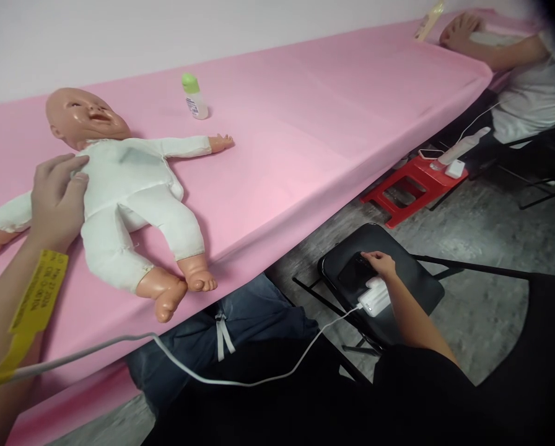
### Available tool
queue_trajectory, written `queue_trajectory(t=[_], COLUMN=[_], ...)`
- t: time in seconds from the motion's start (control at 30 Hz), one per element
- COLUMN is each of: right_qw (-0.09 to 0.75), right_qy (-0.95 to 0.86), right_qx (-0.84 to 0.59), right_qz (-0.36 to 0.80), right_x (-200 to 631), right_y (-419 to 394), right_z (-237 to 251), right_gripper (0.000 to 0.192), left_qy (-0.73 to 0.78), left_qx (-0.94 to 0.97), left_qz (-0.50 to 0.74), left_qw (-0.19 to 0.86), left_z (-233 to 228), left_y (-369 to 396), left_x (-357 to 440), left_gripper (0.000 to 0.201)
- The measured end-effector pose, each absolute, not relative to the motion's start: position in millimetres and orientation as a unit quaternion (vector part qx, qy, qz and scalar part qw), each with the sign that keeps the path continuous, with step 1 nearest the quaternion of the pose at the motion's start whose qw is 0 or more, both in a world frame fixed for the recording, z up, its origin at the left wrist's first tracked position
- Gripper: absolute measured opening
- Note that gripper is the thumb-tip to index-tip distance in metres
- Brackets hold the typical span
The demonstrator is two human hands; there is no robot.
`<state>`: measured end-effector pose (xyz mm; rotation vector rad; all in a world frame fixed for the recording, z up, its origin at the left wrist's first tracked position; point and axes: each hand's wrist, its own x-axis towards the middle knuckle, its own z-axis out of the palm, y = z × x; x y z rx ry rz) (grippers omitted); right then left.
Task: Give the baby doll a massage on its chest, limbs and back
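Observation:
A baby doll [135, 176] with a white cloth body lies face up on the pink-covered table. My left hand [60, 195] rests on the side of its chest by the shoulder, fingers slightly bent and apart, not wrapped round it. A yellow band [39, 291] circles my left wrist. Down at the right, my right hand [382, 265] pinches the edge of a flat black object [355, 271] on a black folding chair [419, 288]; its kind is too dark to tell. A white power bank [374, 298] with a cable [259, 383] lies beside that hand.
A bottle with a green cap [194, 98] stands on the table [277, 142] beyond the doll. A red stool [410, 186] holds a phone [430, 153] and a white charger [454, 168]. Another person's arm [500, 54] leans on the table's far right, near a yellowish bottle [428, 23].

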<state>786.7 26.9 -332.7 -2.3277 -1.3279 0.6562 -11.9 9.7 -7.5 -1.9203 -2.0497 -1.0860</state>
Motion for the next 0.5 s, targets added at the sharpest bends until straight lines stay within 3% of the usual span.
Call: queue_trajectory(t=[0.13, 0.3, 0.4, 0.5], right_qw=[0.191, 0.178, 0.168, 0.135], right_qy=[-0.478, -0.523, -0.559, -0.611], right_qx=[-0.824, -0.797, -0.775, -0.743], right_qz=[0.235, 0.243, 0.242, 0.236], right_x=[788.6, 788.8, 784.4, 778.5], right_y=[27.2, 16.6, 3.2, -10.2], right_z=[-336.6, -336.6, -333.7, -330.6], right_gripper=[0.048, 0.059, 0.074, 0.101], left_qy=[-0.721, -0.699, -0.687, -0.679], left_qx=[-0.634, -0.652, -0.640, -0.650], left_qz=[-0.271, -0.285, -0.336, -0.335], left_qw=[0.063, 0.069, 0.070, 0.067], left_z=[1.6, 0.2, -4.0, -3.7], left_y=[4.7, 5.3, 7.4, 7.1], left_x=[1.1, 0.7, -4.7, -6.0], left_gripper=[0.074, 0.069, 0.067, 0.068])
